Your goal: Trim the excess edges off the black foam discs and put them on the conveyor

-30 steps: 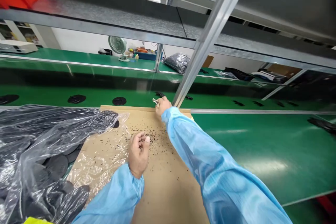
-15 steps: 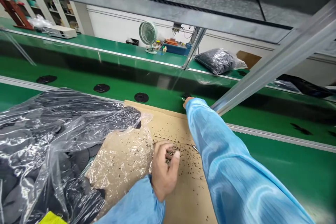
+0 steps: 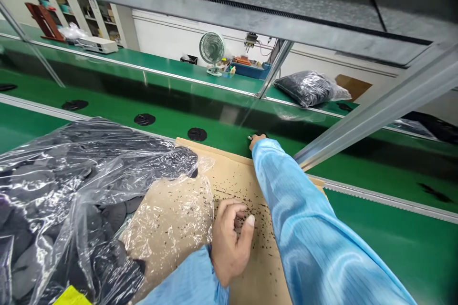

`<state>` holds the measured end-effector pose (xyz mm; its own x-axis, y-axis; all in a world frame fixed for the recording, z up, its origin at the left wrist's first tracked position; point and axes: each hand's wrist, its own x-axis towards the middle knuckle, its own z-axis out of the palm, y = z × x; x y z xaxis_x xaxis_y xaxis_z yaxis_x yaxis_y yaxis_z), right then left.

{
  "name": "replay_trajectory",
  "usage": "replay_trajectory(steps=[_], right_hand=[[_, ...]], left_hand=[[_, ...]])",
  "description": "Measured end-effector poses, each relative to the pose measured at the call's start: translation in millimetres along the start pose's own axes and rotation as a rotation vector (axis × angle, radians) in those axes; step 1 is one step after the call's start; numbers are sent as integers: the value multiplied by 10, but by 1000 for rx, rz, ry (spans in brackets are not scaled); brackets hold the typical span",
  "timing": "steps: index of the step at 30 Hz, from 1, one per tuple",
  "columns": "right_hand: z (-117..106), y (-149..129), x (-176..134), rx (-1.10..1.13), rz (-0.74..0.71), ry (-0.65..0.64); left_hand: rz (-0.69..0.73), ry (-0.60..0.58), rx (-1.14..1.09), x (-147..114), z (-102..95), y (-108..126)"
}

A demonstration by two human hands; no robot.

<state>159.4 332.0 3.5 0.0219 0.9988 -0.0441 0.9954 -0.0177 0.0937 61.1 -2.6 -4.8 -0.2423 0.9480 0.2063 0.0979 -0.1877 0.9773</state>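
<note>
Right hand [image 3: 256, 141] stretches out to the green belt [image 3: 229, 137], mid-frame!
Head view: dark piece [image 3: 261, 134] right at its fingers, shiny metal bit [image 3: 250, 137] just left; grip hidden, can't tell. Lower centre, left hand [image 3: 231, 243] half-curls, contents unclear, among black specks [image 3: 263, 221] on cardboard [image 3: 254, 288].

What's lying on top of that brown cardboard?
Tiny dark bits are scattered over the cardboard, and a clear plastic bag overlaps its left side. Anything beneath the left hand or right sleeve is hidden.
</note>
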Motion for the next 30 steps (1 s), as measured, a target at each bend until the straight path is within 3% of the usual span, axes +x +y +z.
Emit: replay_trajectory(steps=[5,9,13,16,18,20,22,24,27,30], right_hand=[[-18,-20,-14,38,28,31],[-235,44,-291,128,-73,101],[-505,41,-900,257,-204,224],[-579,75,-1631,404,-328,308],[-535,129,-2180,607,-520,394],[-431,185,-2677,706,-693,441],[-299,230,-3047,703,-798,445],[-168,265,-3267,674,-826,441],[-2,309,-3379,713,-770,462],[122,359,-3373,887,-553,601]], left_hand=[[-5,-4,18,9,-3,-26],[-13,13,-26,-1,11,-37],[-87,48,-129,27,29,-50],[-300,49,-359,99,-1,-50],[-518,-15,-602,157,-62,-32],[-697,-156,-849,208,-148,-5],[-765,-307,-1005,243,-232,20],[-780,-380,-1016,263,-288,34],[-782,-297,-921,267,-301,40],[-745,-163,-845,254,-269,49]])
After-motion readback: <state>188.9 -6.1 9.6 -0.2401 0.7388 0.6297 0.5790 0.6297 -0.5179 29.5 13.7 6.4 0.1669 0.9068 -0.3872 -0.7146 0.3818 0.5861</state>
